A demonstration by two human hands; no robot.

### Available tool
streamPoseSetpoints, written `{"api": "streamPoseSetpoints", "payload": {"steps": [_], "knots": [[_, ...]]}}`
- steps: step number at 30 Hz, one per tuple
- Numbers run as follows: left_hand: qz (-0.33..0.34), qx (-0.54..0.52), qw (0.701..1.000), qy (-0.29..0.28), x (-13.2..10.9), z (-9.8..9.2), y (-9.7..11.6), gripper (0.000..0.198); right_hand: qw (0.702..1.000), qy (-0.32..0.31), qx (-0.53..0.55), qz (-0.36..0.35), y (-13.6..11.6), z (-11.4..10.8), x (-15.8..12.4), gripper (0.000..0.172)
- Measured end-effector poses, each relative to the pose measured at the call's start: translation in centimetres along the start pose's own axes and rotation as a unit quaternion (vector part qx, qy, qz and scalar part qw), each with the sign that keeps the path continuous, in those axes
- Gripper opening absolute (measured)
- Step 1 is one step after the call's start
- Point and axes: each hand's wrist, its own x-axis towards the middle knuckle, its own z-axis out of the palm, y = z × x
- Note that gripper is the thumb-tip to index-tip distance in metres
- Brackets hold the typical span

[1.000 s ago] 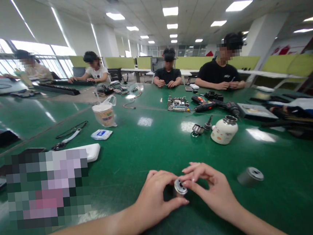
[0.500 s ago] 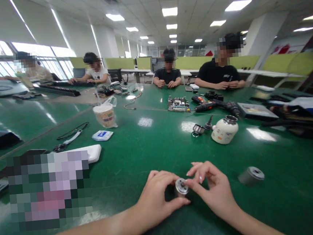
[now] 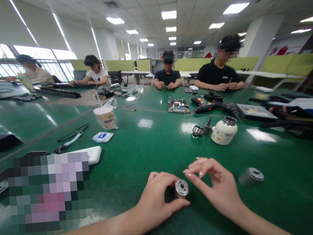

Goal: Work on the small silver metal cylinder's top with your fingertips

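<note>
My left hand [image 3: 155,200] is curled round a small silver metal cylinder [image 3: 181,188] that rests on the green table [image 3: 148,151], thumb below it and fingers above. My right hand [image 3: 217,189] hovers just to the right of the cylinder, its fingers bent and slightly apart, thumb and forefinger close together, no longer touching the part. Whether anything tiny sits between those fingertips cannot be made out. A second grey metal cylinder [image 3: 251,176] lies on its side to the right of my right hand.
Farther back stand a cream round housing [image 3: 224,131], small metal parts [image 3: 198,130], a power drill [image 3: 216,106], a circuit board [image 3: 178,105], a bagged paper cup [image 3: 105,116] and a white flat case [image 3: 91,154]. Several people sit working along the far table edge.
My right hand's fingertips have lifted off the top of the small cylinder and drawn slightly up and right. My left hand keeps its hold on the cylinder.
</note>
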Motion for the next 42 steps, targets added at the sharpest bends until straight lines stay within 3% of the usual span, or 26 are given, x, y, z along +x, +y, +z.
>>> {"api": "streamPoseSetpoints", "payload": {"steps": [3,7,10,16,20,23,26,30,32,35,37,39,42], "knots": [[0.001,0.003,1.0,0.004,0.0,-0.1,0.1,0.037,0.999,0.019,-0.014,0.04,1.6,-1.1,1.1,0.026],[0.002,0.009,1.0,0.005,0.0,-0.1,0.0,0.038,0.991,-0.073,-0.054,0.103,4.6,-1.8,1.1,0.025],[0.005,0.011,1.0,0.008,0.0,-0.1,0.0,0.039,0.99,-0.085,-0.05,0.105,5.6,-1.7,0.7,0.026],[0.005,0.006,1.0,0.004,-0.1,-0.1,0.0,0.038,0.997,-0.045,-0.021,0.062,2.5,-1.2,0.8,0.035],[0.009,0.001,1.0,0.005,-0.1,0.1,-0.2,0.04,0.994,-0.103,0.016,0.017,0.2,-0.1,-0.2,0.031],[0.009,-0.002,1.0,0.011,0.0,0.2,-0.3,0.041,0.993,-0.117,0.004,0.013,-0.1,0.5,-1.0,0.032],[0.01,-0.002,1.0,0.006,0.1,0.1,-0.2,0.039,0.996,-0.089,-0.007,0.001,0.1,0.7,-1.3,0.029],[0.007,0.002,1.0,0.007,0.0,0.0,0.0,0.038,0.999,0.02,0.028,-0.018,0.0,0.3,-1.2,0.029],[0.007,0.004,1.0,0.007,0.0,0.0,0.0,0.038,0.998,0.029,0.05,-0.004,0.0,0.0,-1.3,0.023],[0.004,0.006,1.0,-0.001,0.0,0.0,0.0,0.036,0.997,-0.043,0.055,0.033,0.3,-0.1,-1.7,0.013],[-0.001,0.003,1.0,-0.001,0.0,0.0,0.0,0.04,0.991,-0.116,0.035,0.063,0.5,-0.1,-2.1,0.019],[0.003,-0.008,1.0,0.012,0.0,-0.2,0.1,0.056,0.978,-0.187,0.012,0.093,0.6,-0.2,-2.3,0.029],[0.032,-0.039,0.998,0.028,-0.1,-0.7,0.3,0.064,0.962,-0.25,-0.011,0.108,0.7,-0.3,-2.4,0.034]]}}
